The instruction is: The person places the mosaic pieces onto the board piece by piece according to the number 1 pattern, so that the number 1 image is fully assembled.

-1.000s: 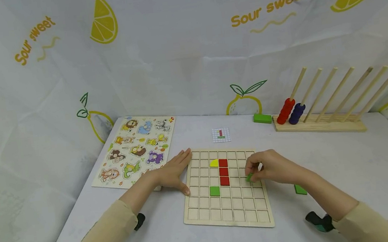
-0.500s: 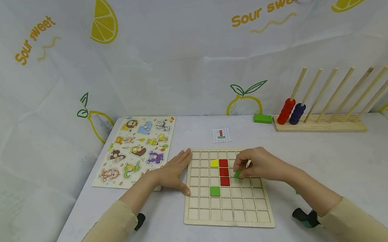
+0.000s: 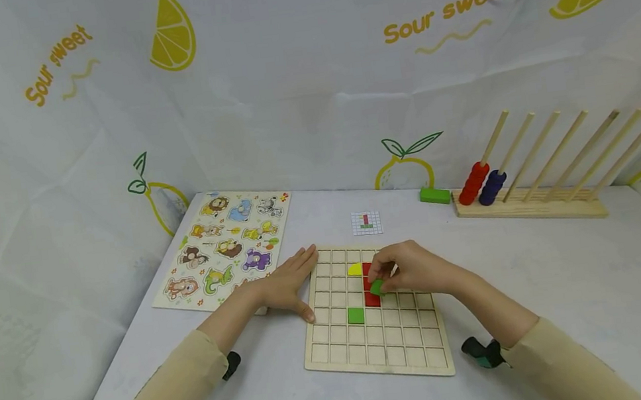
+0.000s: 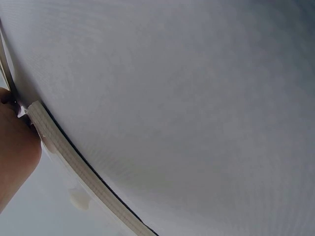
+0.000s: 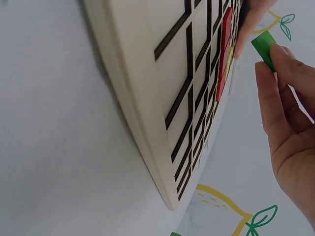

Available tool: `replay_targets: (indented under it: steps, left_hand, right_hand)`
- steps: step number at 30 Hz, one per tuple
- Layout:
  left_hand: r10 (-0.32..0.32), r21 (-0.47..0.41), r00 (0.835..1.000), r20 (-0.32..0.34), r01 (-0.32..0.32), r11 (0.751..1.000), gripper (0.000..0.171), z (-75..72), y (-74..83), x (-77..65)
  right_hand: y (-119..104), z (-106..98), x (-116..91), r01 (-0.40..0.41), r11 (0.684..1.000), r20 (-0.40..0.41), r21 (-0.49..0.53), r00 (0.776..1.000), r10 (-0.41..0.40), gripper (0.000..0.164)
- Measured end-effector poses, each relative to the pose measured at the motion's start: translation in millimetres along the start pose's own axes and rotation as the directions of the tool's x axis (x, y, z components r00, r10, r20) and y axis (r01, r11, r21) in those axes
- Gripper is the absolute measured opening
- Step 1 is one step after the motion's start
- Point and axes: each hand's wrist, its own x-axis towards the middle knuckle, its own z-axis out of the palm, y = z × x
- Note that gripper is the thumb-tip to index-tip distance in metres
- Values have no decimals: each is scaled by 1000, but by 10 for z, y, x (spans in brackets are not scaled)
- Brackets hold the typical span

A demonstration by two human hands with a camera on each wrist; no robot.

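Observation:
My right hand [image 3: 414,270] pinches a small green square tile [image 3: 376,287] between thumb and fingers. It hovers over the wooden grid board [image 3: 405,338], partly covering a column of red tiles [image 3: 372,300]. The right wrist view shows the held tile [image 5: 265,48] tilted, apart from the board. Spread along the board's left edge, my left hand [image 3: 289,286] touches it with thumb and fingertips. A yellow rounded piece [image 3: 355,269] lies beside the top red tile, and another green tile [image 3: 355,316] sits lower left of the column. The left wrist view mostly shows blurred white surface.
Behind the board lies a small pattern card [image 3: 366,223] with red and green squares. An animal puzzle board [image 3: 192,287] is at the left. At the back right stand a green block [image 3: 435,196] and a pegged wooden rack [image 3: 528,204] with red and blue beads.
My right hand has moved left across the grid with the green tile, from the board's right side to above the red column. The left hand has stayed in place.

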Motion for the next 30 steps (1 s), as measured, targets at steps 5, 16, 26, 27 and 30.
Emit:
replay_targets:
  steps: [5,16,26,27,30]
  left_hand:
    - [0,2,1000,2,0,1000,128,2,1,5]
    - [-4,0,1000,-2,4,1000,127,9,-1,8]
    - [-8,-4,1000,-4,8,1000,128,11,4,6]
    - [-7,-3,1000,-6,7,1000,128,13,3,7]
    - [-8,-1,1000,-8,8,1000,128,16,3,4]
  right_hand:
    - [-32,66,50,-1,999,57,35,998,-1,16]
    - [-83,194,67,-52,997,145,55,988,43,15]
    - [-101,243,65,-34,999,147,-19,988,37,15]
    - [-103,249,65,-32,999,145,-28,989,35,15]
    - [-108,269,72,-19,999,139,-48,990,26,15]
